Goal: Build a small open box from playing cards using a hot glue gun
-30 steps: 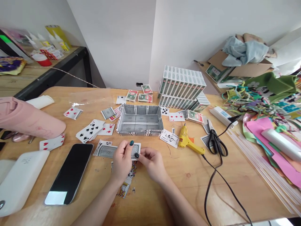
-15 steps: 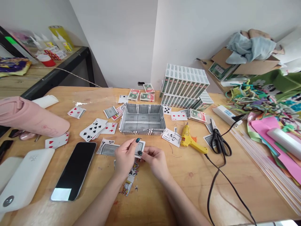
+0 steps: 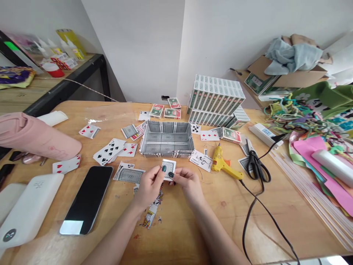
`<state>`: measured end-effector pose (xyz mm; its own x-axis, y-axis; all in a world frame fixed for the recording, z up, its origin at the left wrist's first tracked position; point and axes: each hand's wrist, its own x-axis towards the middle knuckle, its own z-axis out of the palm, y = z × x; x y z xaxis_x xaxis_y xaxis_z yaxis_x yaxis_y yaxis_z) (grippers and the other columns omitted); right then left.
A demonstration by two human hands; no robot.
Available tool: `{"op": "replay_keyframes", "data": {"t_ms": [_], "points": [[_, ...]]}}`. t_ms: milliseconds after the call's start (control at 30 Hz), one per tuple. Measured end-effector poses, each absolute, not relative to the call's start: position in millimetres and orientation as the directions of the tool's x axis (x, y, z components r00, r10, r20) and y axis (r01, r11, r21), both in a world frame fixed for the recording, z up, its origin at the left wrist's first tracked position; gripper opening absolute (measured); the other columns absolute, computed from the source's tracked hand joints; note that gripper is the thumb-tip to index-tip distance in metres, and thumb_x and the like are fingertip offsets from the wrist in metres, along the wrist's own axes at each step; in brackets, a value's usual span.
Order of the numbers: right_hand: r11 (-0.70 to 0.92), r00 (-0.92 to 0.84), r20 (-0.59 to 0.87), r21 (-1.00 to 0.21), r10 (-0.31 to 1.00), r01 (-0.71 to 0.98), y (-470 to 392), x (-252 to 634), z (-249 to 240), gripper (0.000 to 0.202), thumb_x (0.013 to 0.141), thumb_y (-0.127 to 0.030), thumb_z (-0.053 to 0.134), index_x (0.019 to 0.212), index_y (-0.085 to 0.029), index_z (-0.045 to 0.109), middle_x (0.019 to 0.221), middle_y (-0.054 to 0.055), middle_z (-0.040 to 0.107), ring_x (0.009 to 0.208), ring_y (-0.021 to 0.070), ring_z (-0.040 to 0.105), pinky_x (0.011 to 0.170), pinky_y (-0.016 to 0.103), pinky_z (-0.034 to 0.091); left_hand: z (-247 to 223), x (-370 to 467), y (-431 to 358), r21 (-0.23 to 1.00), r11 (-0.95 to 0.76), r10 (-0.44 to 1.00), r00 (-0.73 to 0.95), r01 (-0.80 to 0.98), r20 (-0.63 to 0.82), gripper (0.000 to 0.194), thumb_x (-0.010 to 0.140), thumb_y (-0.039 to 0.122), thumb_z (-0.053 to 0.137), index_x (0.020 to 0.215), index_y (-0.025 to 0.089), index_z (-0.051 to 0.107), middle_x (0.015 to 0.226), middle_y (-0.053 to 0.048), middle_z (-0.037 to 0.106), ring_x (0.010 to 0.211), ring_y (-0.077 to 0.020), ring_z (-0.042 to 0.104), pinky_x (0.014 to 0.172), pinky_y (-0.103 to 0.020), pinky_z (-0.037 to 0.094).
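Observation:
Between my two hands is a small playing-card piece [image 3: 168, 167], its grey patterned back facing up. My left hand [image 3: 150, 184] pinches its left edge, thumb on top. My right hand [image 3: 188, 184] grips the lower right corner between thumb and fingers. Just beyond them stands an open rectangular box [image 3: 167, 150] made of grey-backed playing cards, with inner sections. Below my left hand lie cut face-card strips [image 3: 150, 217], partly covered by it. More cards [image 3: 129, 175], some back up, lie to the left of that hand.
At right are a yellow glue gun [image 3: 224, 165], black-handled scissors [image 3: 255, 162] and a power strip [image 3: 266, 136]. Stacked card boxes [image 3: 216, 95] stand behind. To the left lie a phone [image 3: 86, 200], a white power bank [image 3: 31, 206] and a pink pouch [image 3: 41, 136].
Both hands have shifted slightly right with the card piece. More of its patterned back now shows, held more upright between the thumbs.

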<state>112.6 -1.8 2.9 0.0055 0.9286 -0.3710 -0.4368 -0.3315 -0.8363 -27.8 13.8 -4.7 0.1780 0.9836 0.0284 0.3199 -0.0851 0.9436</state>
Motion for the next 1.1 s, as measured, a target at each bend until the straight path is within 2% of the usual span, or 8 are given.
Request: {"op": "replay_keyframes", "data": {"t_ms": [133, 333, 500, 667, 800, 900, 1000, 1100], "points": [[-0.32, -0.004, -0.361, -0.823, 0.933, -0.47, -1, 112, 0, 0.023, 0.056, -0.034, 0.083, 0.062, -0.017, 0.069, 0.056, -0.001, 0.064, 0.054, 0.0121, 0.055, 0.06, 0.027, 0.042, -2, -27, 14, 0.957, -0.037, 0.986, 0.168, 0.289, -0.012, 0.039, 0.091, 0.037, 0.043, 0.056, 0.02, 0.039, 0.049, 0.006, 0.036, 0.047, -0.0096, 0.033, 0.047, -0.024, 0.026], [-0.316, -0.036, -0.347, -0.801, 0.937, -0.509, -1, 110, -3, 0.028, 0.055, -0.038, 0.085, 0.064, -0.017, 0.069, 0.056, -0.001, 0.063, 0.054, 0.0119, 0.056, 0.061, 0.027, 0.043, 1, -24, 13, 0.985, 0.034, 0.977, 0.203, 0.168, -0.069, 0.047, 0.092, 0.041, 0.044, 0.051, 0.018, 0.048, 0.048, 0.002, 0.048, 0.047, -0.0101, 0.041, 0.049, -0.024, 0.031], [-0.311, -0.043, -0.335, -0.81, 0.941, -0.497, 0, 114, -2, 0.031, 0.056, -0.04, 0.086, 0.066, -0.016, 0.067, 0.057, -0.001, 0.064, 0.055, 0.0113, 0.056, 0.06, 0.025, 0.042, -4, -25, 12, 0.993, 0.099, 0.972, 0.208, 0.066, -0.111, 0.052, 0.091, 0.05, 0.046, 0.05, 0.019, 0.047, 0.047, 0.002, 0.044, 0.048, -0.0108, 0.041, 0.051, -0.024, 0.034], [-0.314, -0.074, -0.312, -0.858, 0.947, -0.407, 3, 125, 2, 0.032, 0.057, -0.04, 0.085, 0.068, -0.016, 0.066, 0.057, -0.001, 0.064, 0.055, 0.0114, 0.055, 0.058, 0.025, 0.042, -3, -32, 14, 0.979, 0.036, 0.949, 0.3, 0.2, -0.096, 0.046, 0.09, 0.05, 0.046, 0.059, 0.018, 0.057, 0.048, 0.003, 0.042, 0.046, -0.0109, 0.037, 0.046, -0.024, 0.029], [-0.348, -0.11, -0.331, -0.876, 0.937, -0.334, 3, 126, 5, 0.033, 0.055, -0.04, 0.085, 0.069, -0.017, 0.066, 0.056, -0.002, 0.062, 0.053, 0.0112, 0.054, 0.056, 0.024, 0.041, 2, -31, 12, 0.941, -0.079, 0.962, 0.273, 0.329, -0.014, 0.044, 0.091, 0.042, 0.045, 0.054, 0.019, 0.048, 0.051, 0.002, 0.046, 0.049, -0.011, 0.041, 0.049, -0.023, 0.032], [-0.379, -0.197, -0.326, -0.848, 0.924, -0.37, 2, 125, 9, 0.033, 0.057, -0.041, 0.084, 0.073, -0.017, 0.066, 0.061, -0.001, 0.064, 0.055, 0.0132, 0.057, 0.056, 0.026, 0.044, 5, -29, 8, 0.936, -0.105, 0.943, 0.333, 0.337, -0.015, 0.044, 0.094, 0.039, 0.04, 0.056, 0.019, 0.05, 0.05, 0.002, 0.047, 0.049, -0.0113, 0.043, 0.049, -0.023, 0.034], [-0.408, -0.273, -0.311, -0.781, 0.91, -0.472, 0, 126, 14, 0.032, 0.065, -0.043, 0.079, 0.08, -0.018, 0.066, 0.067, 0.001, 0.067, 0.056, 0.016, 0.061, 0.055, 0.029, 0.048, 8, -27, 6, 0.943, -0.104, 0.911, 0.411, 0.316, -0.037, 0.045, 0.094, 0.037, 0.039, 0.055, 0.019, 0.051, 0.05, 0.002, 0.048, 0.046, -0.0107, 0.044, 0.048, -0.023, 0.033], [-0.434, -0.324, -0.303, -0.748, 0.896, -0.501, -2, 129, 17, 0.03, 0.068, -0.043, 0.077, 0.081, -0.019, 0.065, 0.064, -0.001, 0.066, 0.051, 0.0174, 0.062, 0.05, 0.03, 0.05, 11, -26, 5, 0.939, -0.123, 0.875, 0.481, 0.32, -0.05, 0.044, 0.093, 0.033, 0.04, 0.053, 0.019, 0.051, 0.051, 0.001, 0.054, 0.047, -0.0108, 0.047, 0.05, -0.023, 0.036]]}}
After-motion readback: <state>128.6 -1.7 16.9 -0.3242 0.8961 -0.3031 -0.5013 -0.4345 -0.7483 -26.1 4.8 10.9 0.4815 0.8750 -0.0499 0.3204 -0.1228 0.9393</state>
